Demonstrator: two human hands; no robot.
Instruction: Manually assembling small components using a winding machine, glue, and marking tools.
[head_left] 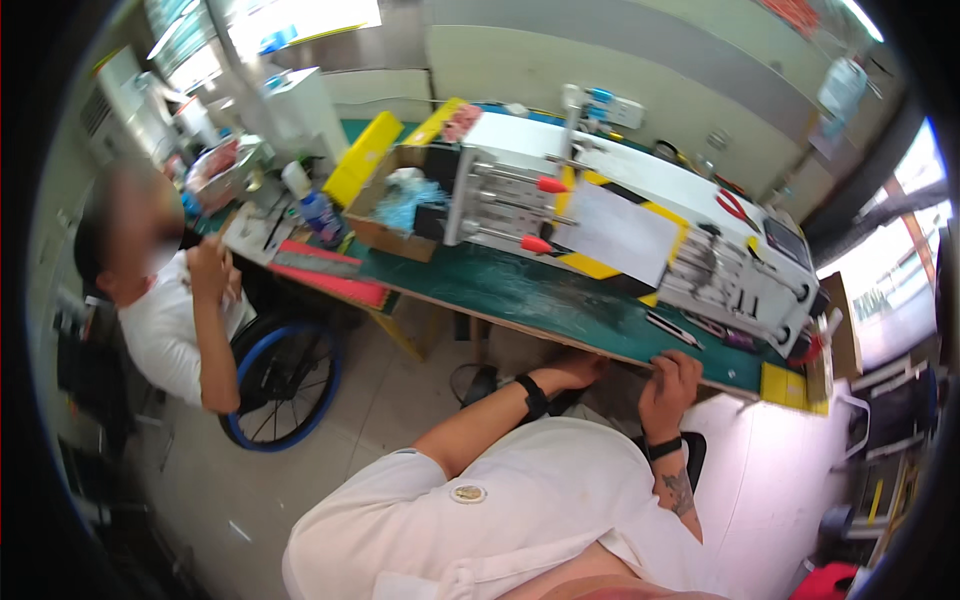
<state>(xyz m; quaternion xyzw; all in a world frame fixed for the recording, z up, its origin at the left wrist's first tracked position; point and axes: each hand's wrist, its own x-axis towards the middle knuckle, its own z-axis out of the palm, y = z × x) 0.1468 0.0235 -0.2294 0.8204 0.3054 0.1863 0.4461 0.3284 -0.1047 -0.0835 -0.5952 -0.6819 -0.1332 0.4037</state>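
Note:
My left hand [578,369] is low at the near edge of the green-topped workbench [470,285], its fingers mostly hidden. By the same edge, further right, my right hand [671,392] has its fingers curled; whatever they may hold is hidden. A slim cutter-like tool [674,330] lies on the bench just beyond the right hand. Behind it stands a long white machine [735,262] with metal clamps, red-tipped handles [537,244] and yellow-black striped tape. A white sheet [622,232] lies flat on the machine.
Red-handled pliers [733,206] lie on the machine. A cardboard box [392,238] holds blue plastic at its left. A yellow pad [793,388] sits at the bench's right corner. Another person [165,320] is at the left, beside a blue-rimmed wheel [332,395].

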